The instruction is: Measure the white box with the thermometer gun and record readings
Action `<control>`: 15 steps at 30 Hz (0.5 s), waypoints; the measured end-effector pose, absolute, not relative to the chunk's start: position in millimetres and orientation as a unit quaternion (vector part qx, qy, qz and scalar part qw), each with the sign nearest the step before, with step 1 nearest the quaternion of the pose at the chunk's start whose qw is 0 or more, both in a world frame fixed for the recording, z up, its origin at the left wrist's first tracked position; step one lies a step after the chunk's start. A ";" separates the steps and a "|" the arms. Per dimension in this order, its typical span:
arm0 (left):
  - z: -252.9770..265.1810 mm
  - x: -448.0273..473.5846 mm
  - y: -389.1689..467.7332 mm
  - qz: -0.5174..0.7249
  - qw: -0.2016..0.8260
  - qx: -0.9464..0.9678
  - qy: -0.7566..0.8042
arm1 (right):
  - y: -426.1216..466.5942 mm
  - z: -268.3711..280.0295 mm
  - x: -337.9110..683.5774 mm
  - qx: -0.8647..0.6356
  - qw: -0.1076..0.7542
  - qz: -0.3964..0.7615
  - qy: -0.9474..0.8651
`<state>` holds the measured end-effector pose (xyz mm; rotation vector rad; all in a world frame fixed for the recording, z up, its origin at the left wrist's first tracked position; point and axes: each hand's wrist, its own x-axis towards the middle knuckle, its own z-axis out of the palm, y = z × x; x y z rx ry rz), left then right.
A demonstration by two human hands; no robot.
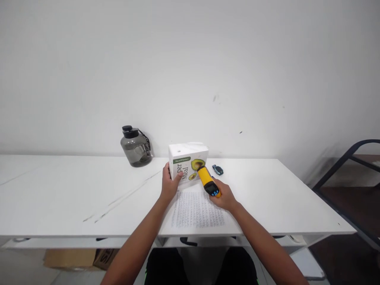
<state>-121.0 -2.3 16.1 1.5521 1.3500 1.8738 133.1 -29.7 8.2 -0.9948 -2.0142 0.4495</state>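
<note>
My left hand [171, 184] grips the left side of a white box [190, 149] printed with avocados and the word "Meal", its thumb across the front face. The box stands upright on the table. In my right hand [224, 194] is a yellow and black infrared thermometer [209, 181], with a small dark display and blue buttons facing me. Its front end is right at the box's printed face; whether they touch I cannot tell. The thermometer's handle is mostly hidden by my fingers. Below both hands lies a sheet of paper [197, 209] covered in handwriting.
A grey translucent water jug [136, 148] with a black lid stands at the back left, near the wall. Behind my right hand lies a small dark shiny object [217, 170]. A black metal frame [341, 166] rises beyond the right edge of the white table [89, 190].
</note>
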 end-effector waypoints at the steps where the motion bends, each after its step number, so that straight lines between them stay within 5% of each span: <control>1: 15.0 -119.8 -3.3 0.661 0.186 0.554 0.471 | -29.4 7.1 131.5 -0.388 0.409 0.162 -0.810; 15: 12.0 -116.2 -8.3 0.649 0.144 0.596 0.451 | -31.3 11.1 129.3 -0.419 0.385 0.175 -0.804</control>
